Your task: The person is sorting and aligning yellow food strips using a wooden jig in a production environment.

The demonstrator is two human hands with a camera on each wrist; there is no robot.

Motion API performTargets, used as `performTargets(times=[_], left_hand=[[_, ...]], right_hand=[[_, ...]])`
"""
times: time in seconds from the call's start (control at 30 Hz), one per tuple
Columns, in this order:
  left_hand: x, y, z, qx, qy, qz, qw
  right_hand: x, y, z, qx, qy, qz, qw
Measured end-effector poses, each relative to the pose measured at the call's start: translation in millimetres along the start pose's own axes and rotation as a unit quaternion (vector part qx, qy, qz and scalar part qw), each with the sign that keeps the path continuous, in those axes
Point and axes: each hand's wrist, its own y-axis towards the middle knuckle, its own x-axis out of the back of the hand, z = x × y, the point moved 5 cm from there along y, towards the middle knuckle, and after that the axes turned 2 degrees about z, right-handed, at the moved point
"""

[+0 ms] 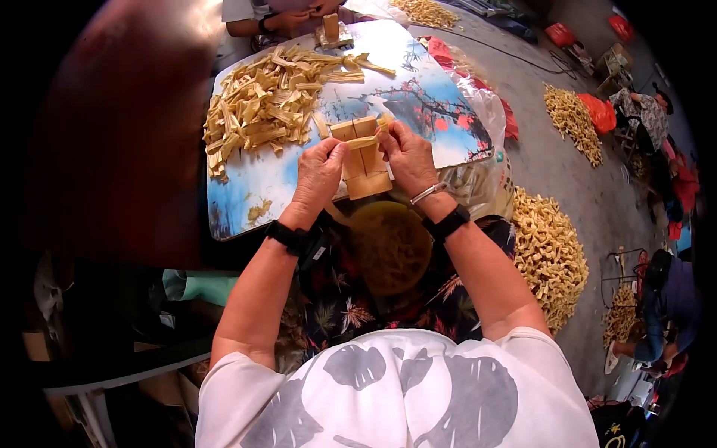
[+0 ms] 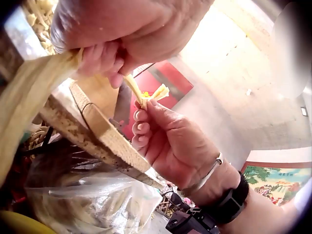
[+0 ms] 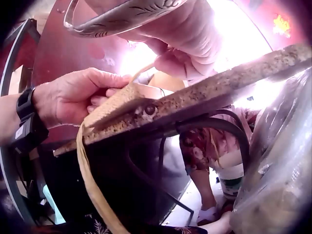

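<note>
Both hands are over a small wooden block [image 1: 367, 187] at the table's near edge. A pale yellow, flat fibrous strip [image 1: 362, 142] stretches between them across the block. My left hand [image 1: 320, 170] grips one part of it, and a long tail of the strip [image 2: 34, 92] hangs past that hand in the left wrist view. My right hand [image 1: 409, 158] pinches the other end between thumb and forefinger; a frayed, folded tip [image 2: 160, 91] sticks out above the fingers. In the right wrist view, a length of strip [image 3: 90, 180] dangles below the block's edge.
A heap of loose strips [image 1: 261, 104] covers the left of the painted table [image 1: 403, 67]. A round yellowish bowl [image 1: 392, 246] sits below the table edge. Piles of short pieces [image 1: 549, 254] lie on the floor at right, beside a clear plastic bag [image 1: 478, 187]. Another person's hands [image 1: 291, 19] are across the table.
</note>
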Motion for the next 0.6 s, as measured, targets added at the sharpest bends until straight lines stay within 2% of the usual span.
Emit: performTargets(times=[0.07, 0.2, 0.3, 0.37, 0.4, 0.43, 0.5, 0.53, 0.6], left_hand=[[-4.7, 3.2, 5.8, 0.011, -0.016, -0.006, 1.0], [-14.4, 5.5, 19.6, 0.025, -0.019, -0.031, 0.999], [-11.2, -1.6, 16.8, 0.067, 0.023, -0.04, 0.997], [-4.0, -9.3, 23.6, 0.16, -0.165, 0.007, 0.973], [-1.0, -16.8, 24.8, 0.206, -0.256, 0.029, 0.944], [0.2, -28.5, 11.8, 0.209, -0.35, 0.069, 0.911], [-2.6, -44.5, -3.6, 0.185, -0.416, 0.075, 0.887], [-7.0, -52.8, -8.7, 0.175, -0.449, 0.079, 0.873], [-17.5, -71.4, -11.7, 0.149, -0.407, 0.093, 0.897]], right_hand=[[-3.9, 3.6, -3.7, 0.076, -0.079, -0.03, 0.994], [-13.5, 3.2, -10.0, 0.033, -0.19, 0.027, 0.981], [-7.1, -4.6, -11.9, 0.044, -0.22, 0.018, 0.974], [10.9, -16.2, -15.7, 0.052, -0.193, 0.033, 0.979], [20.3, -26.6, -8.5, 0.056, -0.173, 0.039, 0.982], [28.1, -36.5, 0.7, 0.062, -0.153, 0.045, 0.985], [38.5, -58.2, 8.9, 0.08, -0.135, 0.053, 0.986], [38.6, -69.3, 8.0, 0.047, -0.126, 0.068, 0.989], [42.4, -92.6, 10.1, -0.021, -0.109, 0.096, 0.989]])
